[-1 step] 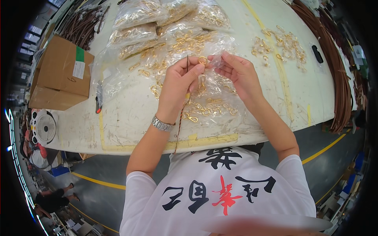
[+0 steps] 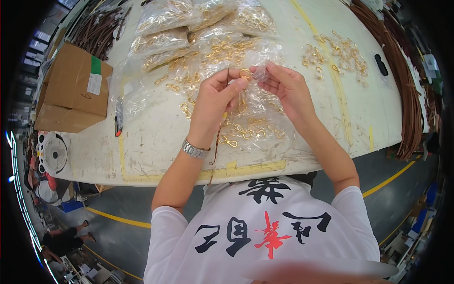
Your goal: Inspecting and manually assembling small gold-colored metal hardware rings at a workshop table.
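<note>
The left hand (image 2: 220,94) is pinching a gold ring (image 2: 245,73) between thumb and forefinger, and a thin pointed tool (image 2: 228,75) is standing out of the same grip, with a twisted cord (image 2: 217,142) trailing from below the hand toward the front edge of the bench (image 2: 156,158). The right hand (image 2: 289,87) is gripping a clear plastic wrapper (image 2: 260,72) right beside the ring; whether the wrapper is joined to it, the view is not showing. Both hands are working above the bench, in front of stacked clear bags (image 2: 163,40) of gold hardware. Gold snap hooks (image 2: 231,142) are lying beneath the hands, and another loose cluster of gold hardware (image 2: 347,52) is spreading to the right.

The step in hand is seemingly one of handling the ring and its plastic together. The next move is probably calling for a steady left pinch, fine right-hand control and care around the tool's tip.
</note>
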Tool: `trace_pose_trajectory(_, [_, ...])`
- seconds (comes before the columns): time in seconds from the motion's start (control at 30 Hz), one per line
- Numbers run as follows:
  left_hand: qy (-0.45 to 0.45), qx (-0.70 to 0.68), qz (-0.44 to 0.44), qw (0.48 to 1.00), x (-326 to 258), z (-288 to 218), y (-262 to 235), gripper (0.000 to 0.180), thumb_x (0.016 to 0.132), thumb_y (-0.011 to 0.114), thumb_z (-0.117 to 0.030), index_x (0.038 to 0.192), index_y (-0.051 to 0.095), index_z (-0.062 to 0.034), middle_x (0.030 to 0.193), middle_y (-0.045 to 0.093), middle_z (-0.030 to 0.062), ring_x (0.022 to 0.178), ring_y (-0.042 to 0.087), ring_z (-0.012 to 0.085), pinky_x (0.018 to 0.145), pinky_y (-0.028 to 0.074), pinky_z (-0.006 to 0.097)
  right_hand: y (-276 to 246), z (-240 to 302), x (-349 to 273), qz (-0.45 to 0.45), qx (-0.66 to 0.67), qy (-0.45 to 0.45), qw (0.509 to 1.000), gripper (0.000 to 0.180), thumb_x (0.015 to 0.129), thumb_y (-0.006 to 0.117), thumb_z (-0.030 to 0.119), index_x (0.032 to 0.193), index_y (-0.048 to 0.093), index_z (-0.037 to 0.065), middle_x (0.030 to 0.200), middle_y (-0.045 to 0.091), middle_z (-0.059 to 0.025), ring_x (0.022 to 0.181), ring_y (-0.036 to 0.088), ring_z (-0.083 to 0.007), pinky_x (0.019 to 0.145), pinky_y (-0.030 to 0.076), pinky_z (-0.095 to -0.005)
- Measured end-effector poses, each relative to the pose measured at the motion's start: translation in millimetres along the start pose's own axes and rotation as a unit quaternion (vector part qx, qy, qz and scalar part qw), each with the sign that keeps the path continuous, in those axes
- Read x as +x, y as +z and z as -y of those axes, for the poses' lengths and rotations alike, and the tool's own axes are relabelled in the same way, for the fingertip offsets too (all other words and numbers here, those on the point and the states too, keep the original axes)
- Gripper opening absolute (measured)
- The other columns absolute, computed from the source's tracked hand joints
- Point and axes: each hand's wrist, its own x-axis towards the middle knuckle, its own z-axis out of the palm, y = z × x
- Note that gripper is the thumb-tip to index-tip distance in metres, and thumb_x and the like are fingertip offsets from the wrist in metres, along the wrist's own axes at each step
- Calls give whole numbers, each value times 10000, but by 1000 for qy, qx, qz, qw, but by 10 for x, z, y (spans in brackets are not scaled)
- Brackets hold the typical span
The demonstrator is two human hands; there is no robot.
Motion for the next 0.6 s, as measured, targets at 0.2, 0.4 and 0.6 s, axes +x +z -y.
trace_pose_trajectory(0.2, [-14,20,-25,999,-59,-79,109,147,1007,710,-135,1096,731,-20,790,642,-43,553,431,3,490,315,193,-18,0,0,-5,-1,-5,1000,346,1069,636,320,1143,755,4,1154,785,-114,1037,733,-145,956,557,-305])
trace_pose_trajectory(0.4, [27,4,-60,998,-59,-88,138,119,1020,669,-103,1095,725,-30,905,763,44,546,436,-14,488,331,170,-4,-34,-1,0,-6,-8,1000,339,1076,627,311,1148,750,3,1151,782,-132,1026,744,-162,947,571,-314])
trace_pose_trajectory(0.6, [27,30,-51,998,-77,-14,165,209,1023,660,-92,1221,655,-25,932,790,51,546,433,-21,488,336,166,18,-55,-12,6,5,-15,1000,355,1081,618,310,1148,743,-15,1107,784,-119,1016,747,-173,956,576,-311])
